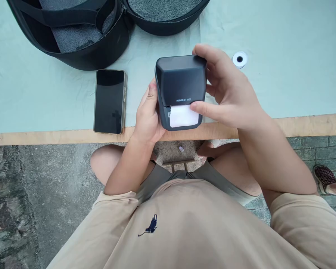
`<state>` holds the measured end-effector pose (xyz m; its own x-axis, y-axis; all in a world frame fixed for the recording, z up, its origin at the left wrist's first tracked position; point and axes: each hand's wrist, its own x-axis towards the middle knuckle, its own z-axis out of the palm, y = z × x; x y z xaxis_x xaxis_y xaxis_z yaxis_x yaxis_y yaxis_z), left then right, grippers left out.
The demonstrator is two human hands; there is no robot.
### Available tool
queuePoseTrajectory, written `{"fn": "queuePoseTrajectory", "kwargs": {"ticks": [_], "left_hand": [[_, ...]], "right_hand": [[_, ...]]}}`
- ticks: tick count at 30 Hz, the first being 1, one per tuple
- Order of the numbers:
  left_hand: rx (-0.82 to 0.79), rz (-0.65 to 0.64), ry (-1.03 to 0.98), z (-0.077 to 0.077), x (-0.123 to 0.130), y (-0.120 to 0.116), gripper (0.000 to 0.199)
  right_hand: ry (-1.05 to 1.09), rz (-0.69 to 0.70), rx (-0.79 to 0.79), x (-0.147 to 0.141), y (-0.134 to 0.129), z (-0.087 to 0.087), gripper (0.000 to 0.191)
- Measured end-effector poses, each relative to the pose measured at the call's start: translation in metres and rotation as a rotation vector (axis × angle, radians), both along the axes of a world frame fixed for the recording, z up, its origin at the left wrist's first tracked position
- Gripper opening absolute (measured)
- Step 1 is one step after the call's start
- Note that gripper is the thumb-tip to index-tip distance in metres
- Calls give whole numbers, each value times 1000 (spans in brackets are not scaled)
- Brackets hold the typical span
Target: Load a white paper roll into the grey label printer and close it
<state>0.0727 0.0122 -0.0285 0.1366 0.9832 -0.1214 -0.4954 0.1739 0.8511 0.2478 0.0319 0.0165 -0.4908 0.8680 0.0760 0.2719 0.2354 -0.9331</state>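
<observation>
A dark label printer marked NIIMBOT is held above the table's front edge, between both hands. White label paper sticks out below its lid. My left hand grips the printer's left side, thumb along the edge, its other fingers mostly hidden beneath. My right hand is wrapped around the right side: fingers at the upper corner and side, thumb touching the top right of the paper by the lid. A small white paper roll with a dark core lies beyond my right hand.
On the pale green tablecloth, a phone lies dark-screened left of the printer. An unzipped black case with grey foam stands behind it, its other half spread to the right. The wooden table edge runs across. Another person's shoe shows at right.
</observation>
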Motion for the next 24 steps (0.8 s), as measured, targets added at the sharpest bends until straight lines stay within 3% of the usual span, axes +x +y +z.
{"fn": "queuePoseTrajectory", "kwargs": {"ticks": [4, 8, 12, 15, 20, 24], "left_hand": [[-24, -36, -64, 10, 2, -1, 48], [-17, -33, -25, 16, 3, -3, 51], [29, -91, -98, 6, 0, -3, 26], [43, -102, -118, -3, -3, -3, 30], [37, -99, -116, -5, -5, -4, 28], [24, -86, -140, -2, -3, -4, 25]], "right_hand": [[-44, -57, 33, 0, -2, 5, 71], [-141, -280, 246, -7, -2, 17, 58], [-85, -402, 309, -18, -1, 34, 27], [-23, -461, 227, -25, 1, 41, 11], [26, -398, 274, -25, 6, 37, 18], [-150, -325, 286, -20, 7, 38, 7]]}}
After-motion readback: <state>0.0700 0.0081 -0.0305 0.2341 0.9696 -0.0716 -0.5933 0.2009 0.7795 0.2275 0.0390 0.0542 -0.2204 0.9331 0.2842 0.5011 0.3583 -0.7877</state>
